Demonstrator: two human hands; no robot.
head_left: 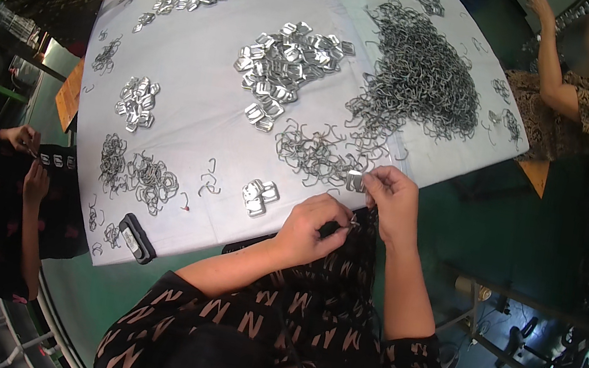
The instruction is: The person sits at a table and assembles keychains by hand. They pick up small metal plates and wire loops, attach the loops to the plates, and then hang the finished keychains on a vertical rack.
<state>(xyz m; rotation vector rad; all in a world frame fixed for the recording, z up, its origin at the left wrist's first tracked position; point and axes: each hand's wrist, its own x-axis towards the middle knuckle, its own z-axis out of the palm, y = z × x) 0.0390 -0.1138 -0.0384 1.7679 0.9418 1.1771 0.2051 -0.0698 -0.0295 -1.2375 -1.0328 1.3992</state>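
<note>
My right hand (pixel 395 207) pinches a small silver metal buckle (pixel 355 181) between thumb and fingertips, just over the near edge of the table. Lower and to its left, my left hand (pixel 307 230) is closed, its fingers curled. Something dark shows in its grip and a small metal bit peeks out at the fingertips; I cannot make out what it holds. Beyond my hands lies a loose heap of bent wire hooks (pixel 309 152). A few silver buckles (pixel 258 197) rest on the cloth left of my left hand.
The white-covered table (pixel 191 100) bears a large pile of wire hooks (pixel 425 77), a pile of buckles (pixel 283 65) and smaller heaps. A black oblong object (pixel 137 239) sits at the near left corner. Other people's hands (pixel 36 180) work at the left; another person (pixel 569 101) is at the right.
</note>
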